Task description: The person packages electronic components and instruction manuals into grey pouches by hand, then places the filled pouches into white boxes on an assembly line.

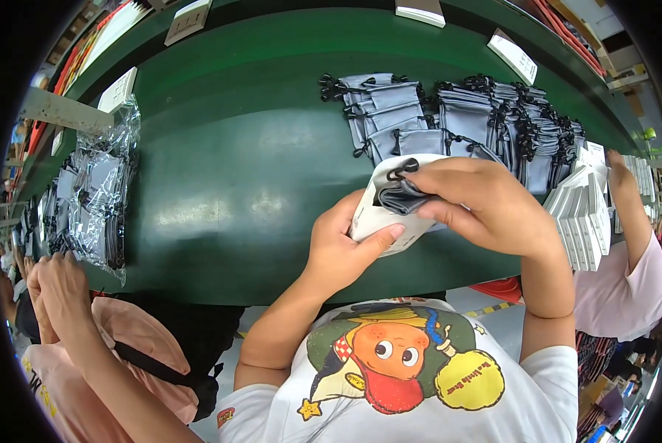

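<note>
My left hand [337,244] is wrapped round a small white box [377,230], tilted in front of my chest with its end open toward me. The thumb lies along the box's near face. Folded into the box's mouth is a grey drawstring pouch [400,198] with black cords and a cord stopper. My right hand [486,201] pinches this pouch between thumb and fingers at the box's opening. How deep the pouch reaches inside cannot be seen.
Grey pouches [396,98] lie in overlapping rows on the green work surface [213,148], with denser piles [468,118] beyond my right hand. White boxes [578,221] are stacked to the right. Clear plastic wraps pouches [100,199] at left. Co-workers' hands [57,284] show on both sides.
</note>
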The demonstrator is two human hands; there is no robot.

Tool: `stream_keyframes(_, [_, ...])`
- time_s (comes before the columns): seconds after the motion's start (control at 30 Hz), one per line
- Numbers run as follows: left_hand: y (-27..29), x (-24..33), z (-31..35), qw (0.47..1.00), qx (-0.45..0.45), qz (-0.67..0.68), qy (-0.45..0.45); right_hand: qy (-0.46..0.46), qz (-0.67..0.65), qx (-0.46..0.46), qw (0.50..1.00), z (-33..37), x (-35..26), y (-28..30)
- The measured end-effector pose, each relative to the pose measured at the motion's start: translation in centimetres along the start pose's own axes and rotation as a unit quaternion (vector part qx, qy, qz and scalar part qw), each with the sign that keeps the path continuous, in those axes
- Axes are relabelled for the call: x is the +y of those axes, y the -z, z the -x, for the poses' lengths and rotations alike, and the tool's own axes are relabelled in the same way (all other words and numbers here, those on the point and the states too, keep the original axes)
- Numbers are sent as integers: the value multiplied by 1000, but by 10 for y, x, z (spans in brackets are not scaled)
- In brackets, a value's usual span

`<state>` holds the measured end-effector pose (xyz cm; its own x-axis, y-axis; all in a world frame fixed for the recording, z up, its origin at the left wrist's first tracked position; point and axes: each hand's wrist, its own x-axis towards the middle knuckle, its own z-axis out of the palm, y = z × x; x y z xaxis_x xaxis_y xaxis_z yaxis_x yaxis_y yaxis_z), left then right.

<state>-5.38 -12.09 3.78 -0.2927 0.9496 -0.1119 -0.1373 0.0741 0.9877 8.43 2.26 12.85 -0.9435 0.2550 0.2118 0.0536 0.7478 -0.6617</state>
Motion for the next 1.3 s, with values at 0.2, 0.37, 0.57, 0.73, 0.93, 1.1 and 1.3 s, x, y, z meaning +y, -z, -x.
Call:
stream_keyframes(0.2, [-4, -3, -2, 998, -18, 55, 27, -27, 31, 11, 999, 1, -7, -1])
stream_keyframes(0.37, [-7, -3, 0, 995, -26, 85, 52, -33, 84, 74, 993, 11, -7, -3])
stream_keyframes(0.57, [-11, 3, 2, 1000, -20, -7, -3, -22, 130, 29, 991, 11, -8, -13])
stream_keyframes(0.73, [-9, 0, 1, 987, -72, -137, -51, -8, 8, 81, 997, 17, 3, -24])
stream_keyframes(0.93, [-30, -41, 29, 996, -16, -20, -85, -111, 60, 40, 991, 44, -15, -55])
stream_keyframes(1.1, [-27, -58, 44, 998, -4, 40, -54, -118, 80, 8, 990, 64, -16, -71])
stream_keyframes(1.3, [-10, -64, 55, 996, -22, -7, -80, -64, 58, 206, 975, 91, 4, -65])
